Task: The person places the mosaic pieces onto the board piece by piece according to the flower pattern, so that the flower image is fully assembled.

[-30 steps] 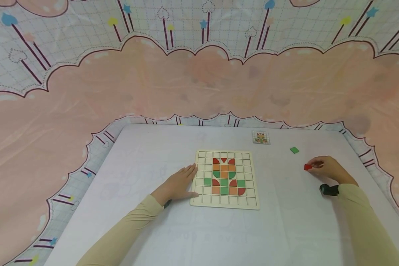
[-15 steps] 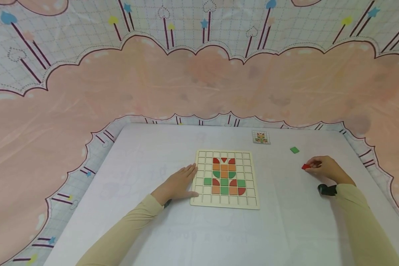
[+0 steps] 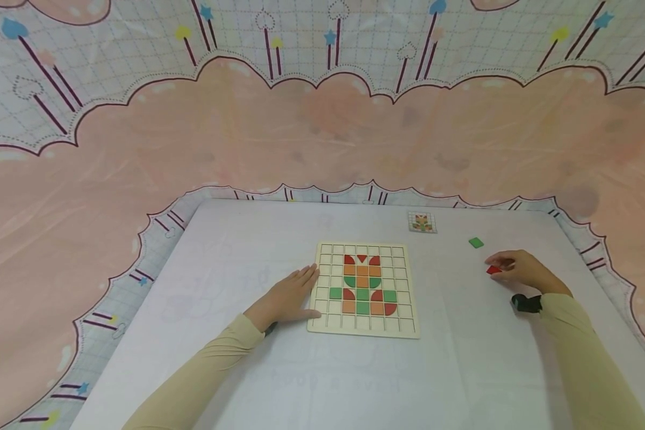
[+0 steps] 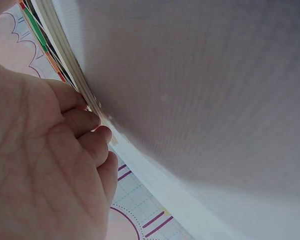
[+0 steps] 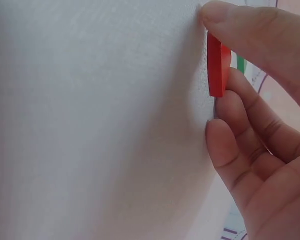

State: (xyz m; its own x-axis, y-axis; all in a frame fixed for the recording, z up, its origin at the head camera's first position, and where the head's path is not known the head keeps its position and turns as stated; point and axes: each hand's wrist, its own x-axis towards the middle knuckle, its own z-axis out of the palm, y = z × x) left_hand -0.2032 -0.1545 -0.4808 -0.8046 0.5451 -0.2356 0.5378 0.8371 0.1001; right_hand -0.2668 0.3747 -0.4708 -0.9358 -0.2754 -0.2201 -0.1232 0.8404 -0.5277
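Observation:
A square wooden grid board (image 3: 365, 330) lies on the white table, bearing red, orange and green tiles (image 3: 362, 294) set in a flower-like pattern. My left hand (image 3: 287, 297) lies flat against the board's left edge; in the left wrist view, the fingertips (image 4: 102, 132) touch the board's side (image 4: 64, 47). To the right of the board, my right hand (image 3: 527, 273) holds a red tile (image 3: 493, 270) low over the table. In the right wrist view the red tile (image 5: 216, 67) sits between the thumb and curled fingers, close to the tabletop.
A loose green tile (image 3: 476, 242) lies just beyond the right hand. A small card (image 3: 421, 222) picturing a similar flower pattern rests behind the board, to its right. A patterned cloth (image 3: 322, 137) hangs behind and around the table (image 3: 247, 239).
The right hand has shifted slightly left with the red tile, which has turned from squared to diamond-like. Its upper fingers have spread off the tile. The left hand and board stay put.

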